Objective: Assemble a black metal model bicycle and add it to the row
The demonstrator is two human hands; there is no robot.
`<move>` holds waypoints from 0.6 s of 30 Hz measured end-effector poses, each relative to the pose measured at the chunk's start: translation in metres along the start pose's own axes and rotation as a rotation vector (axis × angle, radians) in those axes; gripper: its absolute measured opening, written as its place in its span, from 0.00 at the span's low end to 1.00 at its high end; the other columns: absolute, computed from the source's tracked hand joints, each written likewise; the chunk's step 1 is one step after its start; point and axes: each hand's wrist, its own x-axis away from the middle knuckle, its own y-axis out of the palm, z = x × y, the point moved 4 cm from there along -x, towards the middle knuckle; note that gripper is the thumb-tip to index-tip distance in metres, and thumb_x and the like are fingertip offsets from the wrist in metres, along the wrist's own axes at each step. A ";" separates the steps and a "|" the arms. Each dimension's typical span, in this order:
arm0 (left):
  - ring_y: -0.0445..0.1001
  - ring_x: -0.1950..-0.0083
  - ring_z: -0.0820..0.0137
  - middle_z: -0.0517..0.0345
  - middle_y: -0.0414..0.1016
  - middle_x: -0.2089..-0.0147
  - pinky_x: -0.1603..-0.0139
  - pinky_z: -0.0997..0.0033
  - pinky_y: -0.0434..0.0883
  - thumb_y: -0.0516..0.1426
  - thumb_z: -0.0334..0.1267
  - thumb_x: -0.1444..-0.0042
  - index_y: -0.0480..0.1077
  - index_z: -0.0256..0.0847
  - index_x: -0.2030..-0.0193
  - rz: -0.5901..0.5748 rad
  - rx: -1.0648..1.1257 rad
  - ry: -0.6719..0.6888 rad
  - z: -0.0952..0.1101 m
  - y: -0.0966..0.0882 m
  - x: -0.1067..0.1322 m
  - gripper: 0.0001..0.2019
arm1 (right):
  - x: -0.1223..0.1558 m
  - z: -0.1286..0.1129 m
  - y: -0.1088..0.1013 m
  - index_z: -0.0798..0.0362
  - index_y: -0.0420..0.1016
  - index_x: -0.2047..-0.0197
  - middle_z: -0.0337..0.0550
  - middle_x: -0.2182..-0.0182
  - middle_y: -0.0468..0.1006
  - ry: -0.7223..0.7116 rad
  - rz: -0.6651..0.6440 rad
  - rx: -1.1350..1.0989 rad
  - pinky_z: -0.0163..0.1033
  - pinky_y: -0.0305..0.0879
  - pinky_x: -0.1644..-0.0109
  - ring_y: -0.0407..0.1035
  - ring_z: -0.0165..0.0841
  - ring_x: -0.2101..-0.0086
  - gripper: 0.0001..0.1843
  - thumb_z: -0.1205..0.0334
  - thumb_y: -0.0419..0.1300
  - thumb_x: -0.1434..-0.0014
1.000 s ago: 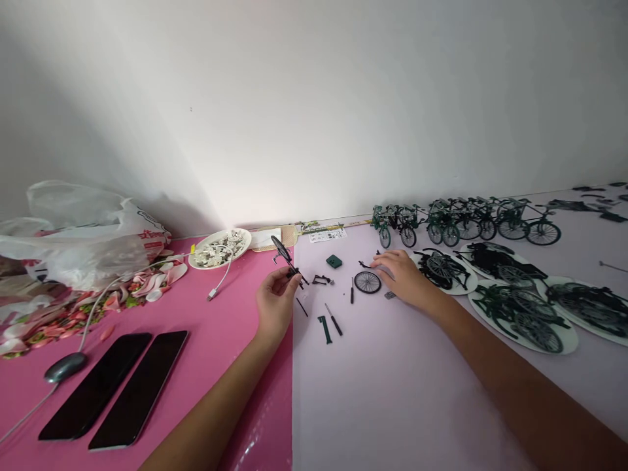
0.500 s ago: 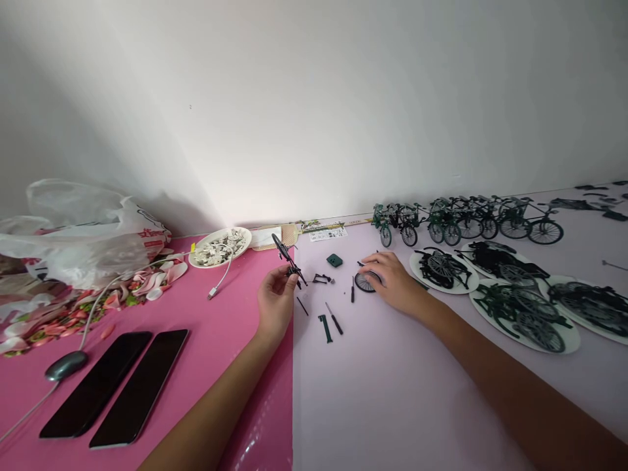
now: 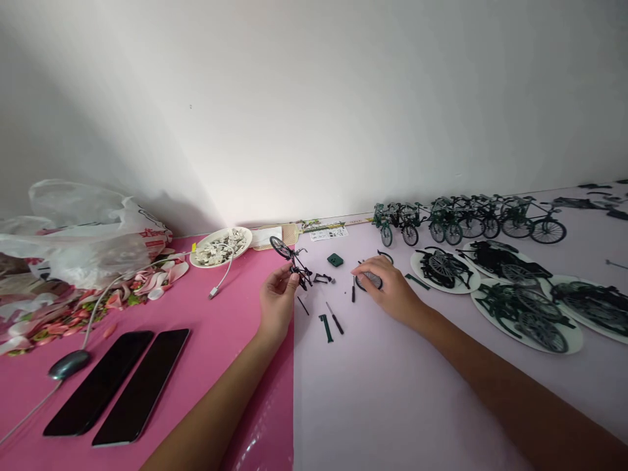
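My left hand [image 3: 279, 293] is closed on a small black model bicycle [image 3: 300, 267], held tilted with one spoked wheel raised at its far end. My right hand [image 3: 387, 282] is low over the table, its fingers bent together above a loose spoked wheel [image 3: 369, 282] that it partly covers. Its fingertips come close to the upper end of a small screwdriver [image 3: 353, 293]; whether they hold anything is hidden. Between the hands are a small black part [image 3: 322, 279], a thin black rod [image 3: 303, 305], a second screwdriver [image 3: 335, 318] and a green plastic piece [image 3: 326, 328].
A dark green block [image 3: 335, 260] sits farther back. Several assembled model bicycles [image 3: 466, 222] stand along the wall, behind plates [image 3: 523, 347] of parts. At left are two phones [image 3: 140, 389], a mouse-like device [image 3: 69, 365], a plate of pale pieces [image 3: 216, 263] and a plastic bag [image 3: 93, 242].
The model bicycle has been turned in my left hand, so its frame and wheel show more broadly. My right hand's fingers have bent and lowered slightly toward the screwdriver, uncovering a curved black part behind.
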 end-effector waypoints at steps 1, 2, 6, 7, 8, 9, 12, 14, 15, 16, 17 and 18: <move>0.80 0.50 0.60 0.48 0.82 0.53 0.44 0.57 0.76 0.72 0.54 0.52 0.77 0.39 0.49 -0.010 0.017 -0.015 0.000 0.002 0.001 0.28 | 0.001 -0.006 0.001 0.46 0.78 0.55 0.45 0.62 0.81 -0.002 0.023 -0.021 0.51 0.72 0.49 0.72 0.44 0.54 0.10 0.59 0.55 0.29; 0.80 0.49 0.60 0.48 0.82 0.53 0.43 0.57 0.76 0.72 0.54 0.52 0.77 0.38 0.49 -0.023 0.031 -0.030 -0.001 0.004 0.003 0.29 | 0.002 -0.012 0.003 0.46 0.78 0.54 0.45 0.62 0.80 -0.003 0.041 -0.036 0.50 0.72 0.50 0.73 0.43 0.56 0.09 0.59 0.55 0.29; 0.80 0.48 0.60 0.47 0.82 0.51 0.43 0.58 0.75 0.72 0.54 0.52 0.77 0.39 0.48 -0.113 0.050 -0.086 0.000 0.014 0.014 0.29 | 0.008 -0.026 0.016 0.45 0.74 0.46 0.43 0.63 0.80 0.037 0.004 -0.066 0.49 0.70 0.48 0.74 0.41 0.57 0.11 0.57 0.57 0.30; 0.80 0.48 0.60 0.47 0.82 0.51 0.42 0.58 0.75 0.72 0.54 0.52 0.78 0.39 0.49 -0.141 0.053 -0.096 0.002 0.017 0.016 0.29 | 0.009 -0.027 0.019 0.45 0.73 0.44 0.42 0.63 0.80 0.067 -0.018 -0.080 0.49 0.70 0.48 0.74 0.40 0.58 0.13 0.57 0.57 0.30; 0.80 0.48 0.59 0.47 0.83 0.51 0.41 0.57 0.74 0.73 0.54 0.52 0.78 0.39 0.49 -0.169 0.057 -0.102 0.003 0.019 0.019 0.28 | 0.011 -0.027 0.021 0.45 0.71 0.42 0.42 0.63 0.81 0.104 -0.039 -0.103 0.48 0.70 0.50 0.74 0.39 0.60 0.15 0.56 0.56 0.30; 0.80 0.47 0.59 0.47 0.83 0.51 0.40 0.57 0.74 0.73 0.54 0.52 0.78 0.39 0.50 -0.194 0.062 -0.108 0.005 0.022 0.021 0.28 | 0.012 -0.026 0.023 0.45 0.69 0.40 0.42 0.63 0.81 0.147 -0.055 -0.137 0.46 0.70 0.53 0.73 0.38 0.62 0.16 0.56 0.56 0.29; 0.81 0.46 0.58 0.47 0.84 0.51 0.39 0.56 0.73 0.72 0.53 0.51 0.78 0.40 0.50 -0.262 0.098 -0.129 0.008 0.026 0.025 0.26 | 0.014 -0.023 0.027 0.47 0.66 0.38 0.43 0.63 0.82 0.281 -0.073 -0.276 0.43 0.69 0.62 0.72 0.36 0.67 0.19 0.51 0.55 0.29; 0.81 0.45 0.58 0.47 0.84 0.51 0.38 0.56 0.72 0.72 0.53 0.50 0.77 0.41 0.50 -0.298 0.141 -0.146 0.008 0.029 0.026 0.25 | 0.014 -0.021 0.028 0.48 0.67 0.39 0.43 0.64 0.82 0.345 -0.062 -0.362 0.42 0.69 0.64 0.73 0.38 0.66 0.21 0.47 0.55 0.29; 0.81 0.44 0.58 0.47 0.84 0.51 0.37 0.56 0.72 0.72 0.53 0.50 0.77 0.41 0.50 -0.311 0.160 -0.154 0.008 0.029 0.026 0.26 | 0.014 -0.020 0.028 0.48 0.68 0.39 0.44 0.64 0.82 0.368 -0.059 -0.392 0.41 0.69 0.64 0.74 0.38 0.65 0.23 0.45 0.55 0.29; 0.81 0.44 0.57 0.46 0.84 0.51 0.37 0.55 0.72 0.72 0.53 0.50 0.77 0.41 0.49 -0.320 0.174 -0.163 0.007 0.030 0.026 0.26 | 0.013 -0.019 0.029 0.49 0.68 0.39 0.44 0.64 0.82 0.390 -0.057 -0.412 0.41 0.69 0.63 0.75 0.39 0.63 0.24 0.43 0.55 0.30; 0.81 0.44 0.56 0.46 0.84 0.51 0.37 0.55 0.72 0.72 0.54 0.50 0.77 0.41 0.49 -0.323 0.181 -0.171 0.006 0.030 0.026 0.27 | 0.013 -0.019 0.029 0.49 0.69 0.39 0.44 0.64 0.82 0.408 -0.058 -0.425 0.41 0.70 0.63 0.75 0.39 0.62 0.25 0.42 0.56 0.30; 0.81 0.44 0.56 0.45 0.84 0.51 0.37 0.54 0.72 0.72 0.54 0.50 0.77 0.40 0.48 -0.324 0.183 -0.176 0.005 0.030 0.026 0.27 | 0.013 -0.018 0.029 0.50 0.71 0.41 0.45 0.64 0.82 0.420 -0.067 -0.435 0.41 0.70 0.62 0.75 0.40 0.62 0.26 0.40 0.56 0.31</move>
